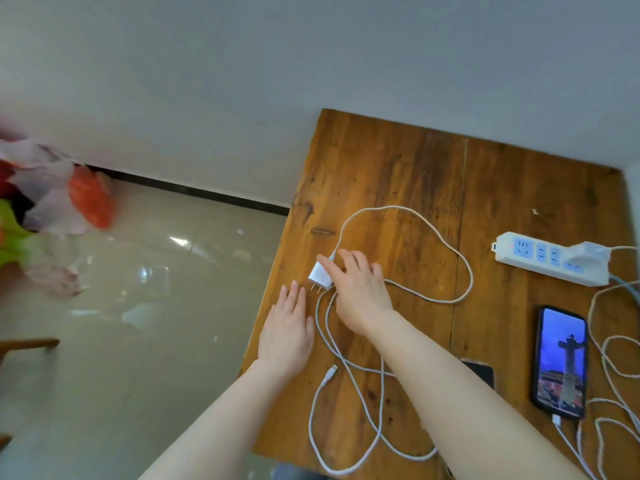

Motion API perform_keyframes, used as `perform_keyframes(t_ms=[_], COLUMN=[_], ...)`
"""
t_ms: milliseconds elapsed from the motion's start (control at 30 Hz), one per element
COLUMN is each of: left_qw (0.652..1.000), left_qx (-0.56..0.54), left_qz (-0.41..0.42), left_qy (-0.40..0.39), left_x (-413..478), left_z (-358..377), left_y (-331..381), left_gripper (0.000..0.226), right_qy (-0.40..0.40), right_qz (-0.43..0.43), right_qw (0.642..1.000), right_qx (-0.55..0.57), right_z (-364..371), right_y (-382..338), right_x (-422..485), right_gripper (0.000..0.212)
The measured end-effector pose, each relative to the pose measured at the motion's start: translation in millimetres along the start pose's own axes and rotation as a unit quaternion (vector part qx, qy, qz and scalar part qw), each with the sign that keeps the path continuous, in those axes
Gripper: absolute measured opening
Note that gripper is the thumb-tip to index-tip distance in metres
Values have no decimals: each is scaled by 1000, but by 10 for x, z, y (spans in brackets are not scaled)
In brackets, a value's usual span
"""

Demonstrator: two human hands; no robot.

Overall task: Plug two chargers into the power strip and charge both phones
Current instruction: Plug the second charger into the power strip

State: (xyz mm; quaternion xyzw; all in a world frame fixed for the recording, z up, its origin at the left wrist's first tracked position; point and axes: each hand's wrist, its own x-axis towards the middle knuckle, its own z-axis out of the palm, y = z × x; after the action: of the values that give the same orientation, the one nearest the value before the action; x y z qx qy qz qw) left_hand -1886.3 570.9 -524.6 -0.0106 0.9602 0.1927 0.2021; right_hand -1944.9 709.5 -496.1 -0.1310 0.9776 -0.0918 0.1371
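Note:
A white charger [319, 276] lies near the table's left edge, prongs pointing toward me. Its white cable [433, 237] loops across the wood and ends in a loose connector [331, 370]. My right hand [356, 289] hovers over the charger, fingers spread, fingertips touching it. My left hand [287, 327] rests flat and open beside it. A white power strip [540, 258] at the right holds another charger [588, 252] plugged in. A lit phone [561, 362] has a cable in its near end. A second dark phone [479, 370] peeks out from behind my right forearm.
The wooden table [398, 168] stands against a grey wall; its left edge drops to a glossy tiled floor. More white cable [613, 358] coils at the far right. Blurred colourful items [52, 202] sit at the left.

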Motion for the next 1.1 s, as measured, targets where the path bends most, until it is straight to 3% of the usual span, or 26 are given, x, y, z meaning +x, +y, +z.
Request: perform_keyframes(t_ms=[100,267,333,400,433,500,633,700,733,800,833,867,933,967,1033,1100], left_qw=[999,997,999,1000,1000,999,983,965,958,954,957,960,972,977,978,974], left_qx=[33,70,47,7,-10,-44,-166,-232,-257,-275,-272,-262,-193,-150,-80,-20], left_qz=[15,19,6,-14,-18,-9,72,95,97,95,91,95,129,149,189,226], left_qy=[-15,-19,-1,14,20,23,-40,-82,-87,-68,-44,-22,18,30,27,-4], left_x=[-5,110,183,284,346,464,589,618,640,695,733,769,828,851,896,883], left_z=[16,-134,-210,-255,-261,-241,-124,-16,43,123,144,161,172,185,227,257], left_y=[-4,34,95,205,290,523,1257,1689,1897,2258,2400,2512,2642,2675,2734,2760], left_gripper=[59,55,53,53,54,55,77,83,77,44,25,16,31,30,20,15], right_qy=[-45,-49,-24,-4,-8,2,-7,-13,-10,3,15,29,40,34,1,-49], right_qz=[-25,-99,-70,44,110,187,206,192,189,198,214,237,279,293,301,296], right_qw=[997,987,997,977,930,788,546,490,486,527,585,669,821,866,910,928], right_qx=[-54,-114,-19,207,351,586,812,850,854,826,782,704,497,405,283,220], right_z=[35,-46,-110,-280,-399,-631,-1055,-1256,-1345,-1493,-1555,-1602,-1643,-1628,-1559,-1468], right_y=[-6,83,151,204,236,362,921,1245,1411,1778,1972,2171,2549,2727,3042,3221], right_x=[165,274,244,172,137,86,-45,-125,-159,-214,-238,-260,-308,-329,-356,-352], right_gripper=[73,48,42,36,34,31,29,30,31,28,25,25,34,37,41,42])
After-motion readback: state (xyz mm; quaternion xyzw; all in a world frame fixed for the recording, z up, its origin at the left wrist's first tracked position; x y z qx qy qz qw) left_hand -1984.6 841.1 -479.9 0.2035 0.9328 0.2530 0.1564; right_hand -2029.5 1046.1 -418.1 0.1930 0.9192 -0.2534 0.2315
